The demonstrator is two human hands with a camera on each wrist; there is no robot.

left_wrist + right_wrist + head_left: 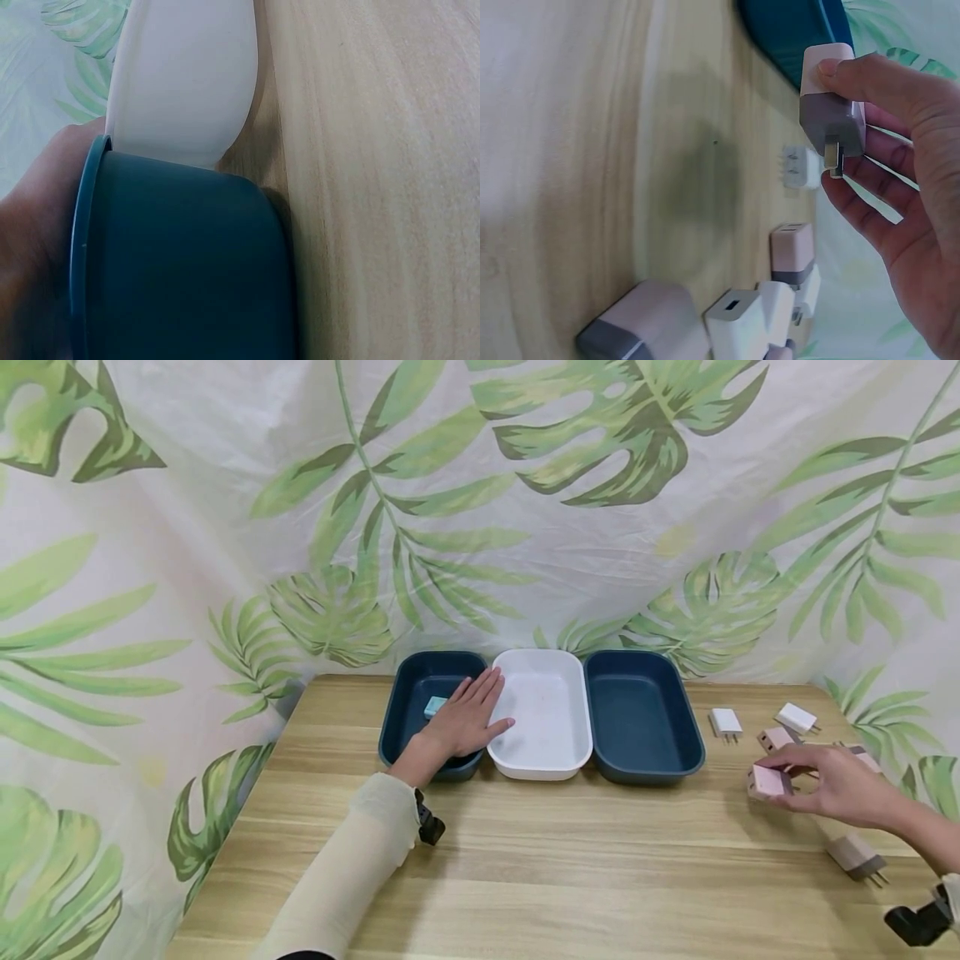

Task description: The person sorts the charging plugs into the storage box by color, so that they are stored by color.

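Observation:
My right hand pinches a pink-and-grey charger plug between thumb and fingers, held above the table at the right. Its metal prongs point back toward the palm in the right wrist view. At the left, my left hand lies with straight fingers over the right side of a dark blue bin, its thumb and fingertips at the rim of the white bin. A light blue block-shaped item sits inside that blue bin, partly beside the hand.
Another dark blue bin adjoins the white one on its right. Around my right hand lie a white charger, a second white charger, a pink-and-grey charger and a larger one nearer the front. A leaf-patterned cloth hangs behind the table.

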